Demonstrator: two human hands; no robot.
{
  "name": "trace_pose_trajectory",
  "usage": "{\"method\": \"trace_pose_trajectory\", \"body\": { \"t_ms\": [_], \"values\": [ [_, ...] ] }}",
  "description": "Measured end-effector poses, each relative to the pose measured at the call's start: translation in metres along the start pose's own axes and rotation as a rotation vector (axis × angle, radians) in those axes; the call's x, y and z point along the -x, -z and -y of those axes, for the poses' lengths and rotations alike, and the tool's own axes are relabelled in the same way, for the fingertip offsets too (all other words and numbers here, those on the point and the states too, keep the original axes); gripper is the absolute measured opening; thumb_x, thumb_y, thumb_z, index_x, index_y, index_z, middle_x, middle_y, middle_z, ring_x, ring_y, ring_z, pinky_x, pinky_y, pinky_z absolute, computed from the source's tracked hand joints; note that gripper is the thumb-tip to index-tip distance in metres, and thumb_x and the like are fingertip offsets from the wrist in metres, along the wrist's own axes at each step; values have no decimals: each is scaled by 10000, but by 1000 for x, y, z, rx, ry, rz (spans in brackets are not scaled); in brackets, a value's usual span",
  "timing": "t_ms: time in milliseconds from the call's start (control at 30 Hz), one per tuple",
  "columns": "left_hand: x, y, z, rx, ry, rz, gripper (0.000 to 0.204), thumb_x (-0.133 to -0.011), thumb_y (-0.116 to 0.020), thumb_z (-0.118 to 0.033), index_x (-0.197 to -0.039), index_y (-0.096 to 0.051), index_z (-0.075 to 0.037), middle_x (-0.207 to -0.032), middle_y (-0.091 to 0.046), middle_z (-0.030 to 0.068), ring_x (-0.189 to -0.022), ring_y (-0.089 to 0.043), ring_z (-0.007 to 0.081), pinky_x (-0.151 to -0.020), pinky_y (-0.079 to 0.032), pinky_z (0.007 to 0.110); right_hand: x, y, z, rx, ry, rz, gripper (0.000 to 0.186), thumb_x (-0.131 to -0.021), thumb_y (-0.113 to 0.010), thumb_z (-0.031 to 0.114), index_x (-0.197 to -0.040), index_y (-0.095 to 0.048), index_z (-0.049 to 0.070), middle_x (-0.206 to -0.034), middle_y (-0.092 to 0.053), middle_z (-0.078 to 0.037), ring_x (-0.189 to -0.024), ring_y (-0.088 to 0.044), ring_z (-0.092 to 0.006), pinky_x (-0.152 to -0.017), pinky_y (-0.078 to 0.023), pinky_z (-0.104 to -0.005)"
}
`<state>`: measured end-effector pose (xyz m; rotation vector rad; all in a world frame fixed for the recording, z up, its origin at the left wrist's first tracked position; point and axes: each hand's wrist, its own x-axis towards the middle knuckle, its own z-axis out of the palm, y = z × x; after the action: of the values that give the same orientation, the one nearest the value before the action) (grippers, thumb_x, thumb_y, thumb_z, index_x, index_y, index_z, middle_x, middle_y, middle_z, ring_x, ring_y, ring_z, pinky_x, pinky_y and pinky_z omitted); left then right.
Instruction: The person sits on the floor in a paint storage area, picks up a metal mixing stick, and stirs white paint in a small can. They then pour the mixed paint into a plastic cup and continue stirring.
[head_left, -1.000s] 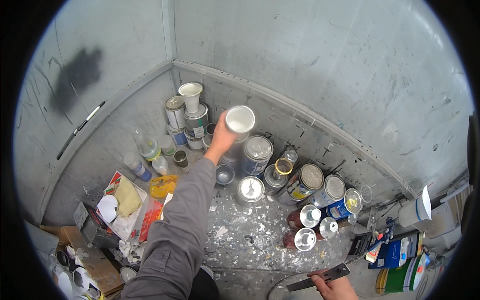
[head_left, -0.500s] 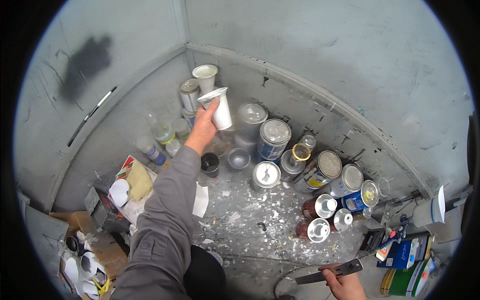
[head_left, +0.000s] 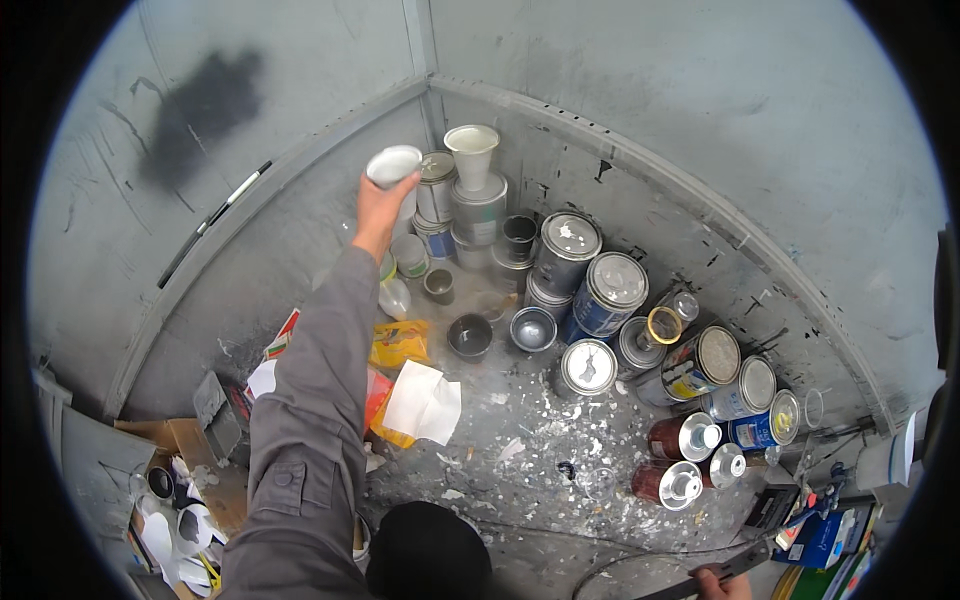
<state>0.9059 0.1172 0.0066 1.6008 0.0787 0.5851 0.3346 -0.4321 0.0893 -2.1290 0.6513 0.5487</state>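
Note:
Stretched far out, my left hand [head_left: 380, 212] grips a white plastic cup [head_left: 393, 160] near the booth's back corner. A second white cup [head_left: 472, 152] stands on stacked cans right of it. Below my left hand are a lidded tub [head_left: 411, 255] and a small grey cup [head_left: 438, 285]. At the lower edge, my right hand [head_left: 722, 587] is closed around a long, flat dark bar [head_left: 745, 563]; the frame cuts off part of both.
Paint cans [head_left: 611, 290] and red-brown silver-topped cans [head_left: 683, 437] line the right side. Dark bowls [head_left: 470, 336] sit mid-table. White paper [head_left: 423, 402] lies over yellow packaging. A cardboard box [head_left: 215, 470] of waste stands lower left, and a cable [head_left: 600, 550] crosses below.
My left hand has carried the white cup leftward and up, and the cup is now more upright. My right hand has dropped lower with the flat bar. The view has shifted left.

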Motion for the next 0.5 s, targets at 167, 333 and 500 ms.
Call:
{"method": "trace_pose_trajectory", "body": {
  "t_ms": [167, 333, 500],
  "values": [
    [-57, -39, 10, 80, 13, -45, 745, -785, -958, -219, -1367, -535, -24, -1299, -678, 103, -1186, -642, 206, -1022, -507, 362, 18, 38, -57, 30, -252, -191, 377, -1081, -623, 350, -1213, -730, 13, -771, -675, -73, -649, -625, -142, -587, -489, -314],
    [-98, -58, 41, 132, -25, -61, 740, -750, -967, -164, -1334, -541, -6, -1272, -681, 125, -1147, -658, 216, -984, -527, 365, 60, 78, -78, 160, -459, -313, 371, -1077, -628, 317, -1259, -716, 6, -856, -712, -103, -645, -613, -162, -587, -489, -322],
    [-112, -65, 67, 35, 7, -71, 754, -737, -969, -180, -1330, -541, 5, -1279, -678, 144, -1163, -653, 233, -994, -521, 374, 94, 76, -75, 191, -347, -504, 398, -1063, -639, 320, -1264, -712, -15, -876, -718, -135, -664, -630, -182, -610, -508, -369]
  ]
}}
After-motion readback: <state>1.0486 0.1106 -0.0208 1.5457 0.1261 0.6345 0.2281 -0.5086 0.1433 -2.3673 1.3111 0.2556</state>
